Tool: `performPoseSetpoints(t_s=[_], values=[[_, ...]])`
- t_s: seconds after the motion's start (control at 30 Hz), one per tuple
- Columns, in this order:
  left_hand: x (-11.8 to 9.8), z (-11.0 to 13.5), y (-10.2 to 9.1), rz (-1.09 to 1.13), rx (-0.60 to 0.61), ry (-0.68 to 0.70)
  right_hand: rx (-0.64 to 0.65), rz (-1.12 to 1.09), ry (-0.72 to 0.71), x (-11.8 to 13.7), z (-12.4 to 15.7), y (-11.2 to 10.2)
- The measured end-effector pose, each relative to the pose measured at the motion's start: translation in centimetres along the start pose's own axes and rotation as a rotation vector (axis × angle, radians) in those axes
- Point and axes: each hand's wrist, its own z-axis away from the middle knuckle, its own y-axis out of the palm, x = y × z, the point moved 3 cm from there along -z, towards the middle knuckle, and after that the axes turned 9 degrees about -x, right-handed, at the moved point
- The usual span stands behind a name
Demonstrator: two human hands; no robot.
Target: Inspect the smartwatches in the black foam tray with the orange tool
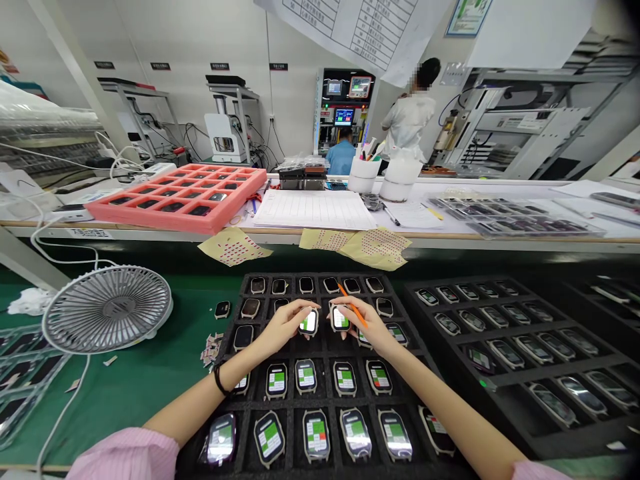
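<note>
My left hand (pixel 291 321) is closed on a smartwatch body (pixel 309 322) whose lit screen shows white and green blocks. In my right hand (pixel 364 320) is a second smartwatch body (pixel 341 318), also lit white and green. An orange pen-like stick (pixel 353 305) lies between the fingers of that same hand. Both hands are above a black foam tray (pixel 294 397) with many compartments. Strapless watches sit in its cells; those nearer me, such as one watch (pixel 316 435), have lit screens, and the farther ones, such as one watch (pixel 257 285), are dark.
A white fan (pixel 107 309) stands left on the green mat (pixel 185 373). More black trays (pixel 495 373) of watches lie to the right. A shelf edge (pixel 290 237) crosses ahead, bearing a pink foam tray (pixel 215 217), papers (pixel 315 208) and pen cups (pixel 363 175). Two people are farther back.
</note>
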Motion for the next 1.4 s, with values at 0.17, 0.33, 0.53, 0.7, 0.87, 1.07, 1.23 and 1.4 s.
performPoseSetpoints(t_s=[0.17, 0.33, 0.53, 0.7, 0.87, 1.07, 1.23, 1.4], values=[[-0.1, 0.2, 0.2, 0.013, 0.028, 0.008, 0.020, 0.013, 0.023, -0.1, 0.1, 0.3], [0.3, 0.1, 0.3, 0.031, 0.061, 0.058, 0.082, 0.012, -0.020, -0.3, 0.2, 0.5], [0.5, 0.0, 0.2, 0.002, 0.034, 0.054, 0.058, 0.017, -0.006, -0.1, 0.2, 0.3], [0.4, -0.1, 0.1, 0.030, -0.011, -0.016, 0.062, 0.022, 0.022, -0.2, 0.2, 0.2], [0.3, 0.0, 0.0, 0.031, -0.007, -0.044, 0.078, 0.010, 0.018, -0.2, 0.2, 0.3], [0.2, 0.1, 0.4, 0.075, 0.095, 0.080, 0.024, 0.004, 0.005, -0.1, 0.1, 0.1], [0.7, 0.1, 0.3, 0.121, 0.136, 0.035, 0.037, -0.015, -0.008, -0.3, 0.0, -0.1], [1.0, -0.1, 0.2, 0.174, 0.129, 0.015, 0.097, -0.054, -0.009, -0.1, 0.1, 0.1]])
